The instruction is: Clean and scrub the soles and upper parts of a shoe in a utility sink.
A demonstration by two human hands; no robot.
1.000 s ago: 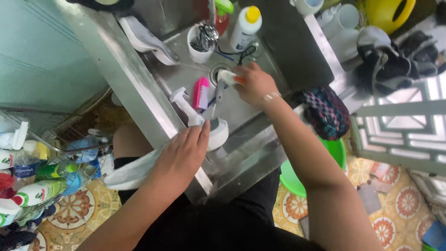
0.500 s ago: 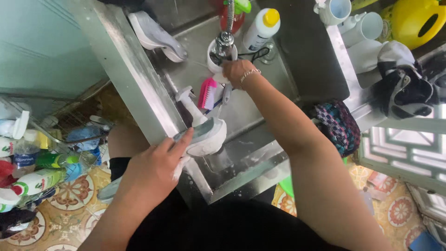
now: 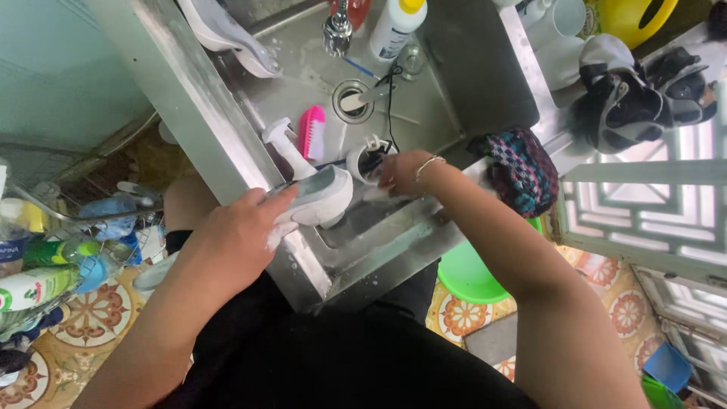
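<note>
Right now your left hand (image 3: 235, 238) clamps a white shoe (image 3: 318, 198) on the sink's (image 3: 227, 151) near rim, fingers wrapped over its side. Your right hand (image 3: 401, 173) grips a white cup (image 3: 365, 160) just beside it in the basin. Judging by the pink brush (image 3: 312, 132) lying loose and the second shoe (image 3: 223, 34) on the far rim, the washing looks midway.

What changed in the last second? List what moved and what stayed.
The right hand left the grey brush lying over the drain, reached up to the white cup by the tap, and brought it down to the sink's near edge. The left hand keeps holding the white shoe on the rim. The pink brush stayed put.
</note>
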